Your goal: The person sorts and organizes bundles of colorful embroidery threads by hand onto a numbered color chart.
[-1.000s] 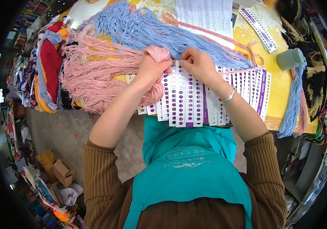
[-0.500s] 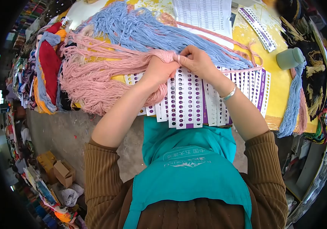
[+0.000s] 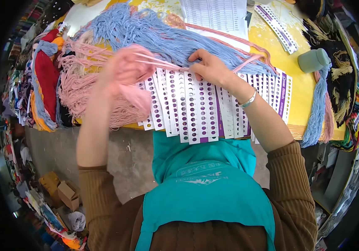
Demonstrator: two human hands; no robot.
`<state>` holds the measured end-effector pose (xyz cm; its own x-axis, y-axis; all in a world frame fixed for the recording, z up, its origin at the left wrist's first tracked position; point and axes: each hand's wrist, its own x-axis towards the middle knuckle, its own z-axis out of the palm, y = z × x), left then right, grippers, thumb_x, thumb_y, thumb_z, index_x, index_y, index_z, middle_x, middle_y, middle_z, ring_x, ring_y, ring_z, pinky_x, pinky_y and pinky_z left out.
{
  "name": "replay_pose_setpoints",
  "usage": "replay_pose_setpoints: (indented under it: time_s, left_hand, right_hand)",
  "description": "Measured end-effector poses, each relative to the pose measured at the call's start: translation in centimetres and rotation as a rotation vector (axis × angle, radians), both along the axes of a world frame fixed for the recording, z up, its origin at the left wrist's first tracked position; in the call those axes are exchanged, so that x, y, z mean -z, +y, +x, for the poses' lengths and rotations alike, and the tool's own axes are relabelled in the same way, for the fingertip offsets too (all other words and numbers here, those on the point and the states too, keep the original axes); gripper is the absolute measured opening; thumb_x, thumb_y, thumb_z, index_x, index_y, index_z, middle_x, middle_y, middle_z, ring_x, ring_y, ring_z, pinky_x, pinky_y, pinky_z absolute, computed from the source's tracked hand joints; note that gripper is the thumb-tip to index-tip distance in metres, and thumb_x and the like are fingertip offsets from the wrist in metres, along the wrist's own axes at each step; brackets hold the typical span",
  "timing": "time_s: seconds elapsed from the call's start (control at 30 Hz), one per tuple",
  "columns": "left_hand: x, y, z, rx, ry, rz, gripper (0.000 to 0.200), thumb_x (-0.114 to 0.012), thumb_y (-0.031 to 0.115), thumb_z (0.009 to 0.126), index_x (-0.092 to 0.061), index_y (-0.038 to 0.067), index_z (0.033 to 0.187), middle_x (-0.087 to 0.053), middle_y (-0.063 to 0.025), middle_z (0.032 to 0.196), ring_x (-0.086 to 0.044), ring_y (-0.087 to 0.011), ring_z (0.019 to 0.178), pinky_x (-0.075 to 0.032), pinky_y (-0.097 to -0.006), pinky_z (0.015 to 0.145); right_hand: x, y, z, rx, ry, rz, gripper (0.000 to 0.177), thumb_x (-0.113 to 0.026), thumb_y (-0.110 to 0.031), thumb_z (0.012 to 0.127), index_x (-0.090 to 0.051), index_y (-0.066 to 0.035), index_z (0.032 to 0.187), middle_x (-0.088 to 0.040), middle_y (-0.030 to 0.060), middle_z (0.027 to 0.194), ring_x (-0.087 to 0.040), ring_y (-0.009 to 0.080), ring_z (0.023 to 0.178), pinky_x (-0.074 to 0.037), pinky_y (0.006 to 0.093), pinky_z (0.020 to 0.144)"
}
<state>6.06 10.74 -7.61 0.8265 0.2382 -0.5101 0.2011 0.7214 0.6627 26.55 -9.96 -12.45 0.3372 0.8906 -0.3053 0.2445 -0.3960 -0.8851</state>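
My left hand (image 3: 118, 73), smeared by motion, is at the bundle of pink thread (image 3: 135, 67) on the left; its fingers cannot be made out. A few pink strands stretch from there to my right hand (image 3: 208, 67), whose thumb and fingertips are closed on them. Below the strands, white and purple cards with punched holes (image 3: 183, 108) overlap in a row along the table's front edge. A long hank of light blue thread (image 3: 162, 37) lies behind both hands, with loose pink strands beside it.
Behind the blue thread lies a printed sheet (image 3: 215, 16). A hole card (image 3: 276, 29) and a green-grey jar (image 3: 313, 61) are at the right, near hanging blue thread (image 3: 316, 108). Red, orange and blue bundles (image 3: 45, 79) border the left side.
My left hand has moved left, away from my right hand, carrying the pink bundle. The strands between the hands are now stretched out, and more cards show.
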Motion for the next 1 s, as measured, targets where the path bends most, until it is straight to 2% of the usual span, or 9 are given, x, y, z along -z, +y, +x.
replay_pose_setpoints:
  time_s: [0.13,0.2,0.3,0.4,0.5,0.6,0.63,0.73,1.0]
  left_hand:
    - [-1.5,10.5,-5.3,-0.276,-0.108,-0.049,0.028,-0.053,0.013,0.090,-0.039,0.014,0.066,-0.033,0.0072,0.052,-0.029,-0.0052,0.037,-0.025,-0.0202,0.032]
    - [0.7,18.7,-7.6,-0.337,-0.329,0.014,0.020,-0.053,0.015,0.093,-0.050,0.009,0.075,-0.043,0.0033,0.058,-0.033,-0.0060,0.042,-0.030,-0.0209,0.038]
    - [-0.7,21.7,-7.3,-0.742,-0.231,0.125,0.019,-0.053,0.018,0.096,-0.059,0.001,0.096,-0.054,-0.0009,0.067,-0.036,-0.0067,0.047,-0.032,-0.0209,0.043]
    - [-2.0,19.5,-7.3,-0.746,-0.090,0.298,0.038,-0.049,0.021,0.099,-0.053,-0.006,0.125,-0.044,0.0030,0.064,-0.033,-0.0081,0.051,-0.034,-0.0213,0.051]
    - [-2.6,15.2,-8.3,-0.699,-0.574,0.103,0.039,-0.051,0.023,0.099,-0.052,-0.001,0.130,-0.064,-0.0019,0.088,-0.042,-0.0081,0.057,-0.038,-0.0242,0.053]
    - [-4.4,8.3,-7.5,-0.695,-0.630,0.082,0.045,-0.049,0.024,0.099,-0.045,0.001,0.138,-0.064,-0.0015,0.096,-0.045,-0.0083,0.060,-0.040,-0.0250,0.057]
    - [-4.0,7.3,-8.0,-0.427,-0.731,0.192,0.051,-0.050,0.027,0.099,-0.039,0.002,0.142,-0.064,-0.0023,0.099,-0.045,-0.0080,0.059,-0.038,-0.0220,0.054]
    - [-3.8,1.8,-6.8,-0.076,-0.930,0.027,0.057,-0.055,0.031,0.097,-0.036,0.006,0.144,-0.060,-0.0011,0.095,-0.043,-0.0066,0.060,-0.036,-0.0188,0.052]
    - [0.9,-4.6,-3.3,-0.080,-1.016,-0.180,0.049,-0.063,0.027,0.093,-0.048,0.015,0.138,-0.049,-0.0005,0.081,-0.037,-0.0054,0.046,-0.034,-0.0184,0.046]
  right_hand:
    - [-0.8,0.0,-0.1,-0.035,-0.065,-0.044,0.035,-0.056,-0.015,0.082,-0.055,-0.001,0.114,-0.063,0.0041,0.068,-0.058,0.0124,0.065,-0.046,0.0274,0.065]
    - [-0.9,0.1,-0.1,-0.050,-0.100,-0.063,0.036,-0.056,-0.015,0.082,-0.055,-0.001,0.115,-0.064,0.0041,0.069,-0.059,0.0126,0.065,-0.046,0.0277,0.065]
    - [-1.1,0.0,-0.3,-0.049,-0.127,-0.068,0.037,-0.057,-0.014,0.082,-0.055,-0.002,0.116,-0.065,0.0044,0.069,-0.059,0.0130,0.065,-0.046,0.0280,0.065]
    - [-0.9,-0.1,-0.5,-0.048,-0.151,-0.040,0.037,-0.058,-0.013,0.081,-0.055,-0.001,0.116,-0.065,0.0050,0.069,-0.059,0.0130,0.064,-0.046,0.0281,0.063]
    - [-0.6,-0.2,-0.7,-0.034,-0.183,-0.002,0.036,-0.060,-0.013,0.082,-0.055,-0.002,0.116,-0.064,0.0052,0.068,-0.059,0.0127,0.062,-0.046,0.0281,0.060]
    - [-0.7,-0.5,-1.6,0.008,-0.247,0.036,0.032,-0.063,-0.016,0.081,-0.058,-0.005,0.111,-0.066,0.0079,0.070,-0.063,0.0200,0.065,-0.048,0.0332,0.062]
    - [-0.9,-0.6,-2.0,0.030,-0.275,0.051,0.030,-0.063,-0.019,0.081,-0.059,-0.006,0.108,-0.067,0.0093,0.070,-0.066,0.0237,0.067,-0.050,0.0358,0.063]
    - [-0.4,-0.5,-3.7,0.014,-0.517,0.222,0.021,-0.065,-0.019,0.082,-0.061,-0.008,0.100,-0.067,0.0097,0.072,-0.065,0.0274,0.065,-0.049,0.0387,0.059]
    - [1.5,1.3,-4.4,0.025,-0.851,0.278,0.007,-0.059,-0.014,0.086,-0.059,-0.008,0.088,-0.066,0.0098,0.072,-0.064,0.0305,0.064,-0.050,0.0422,0.058]
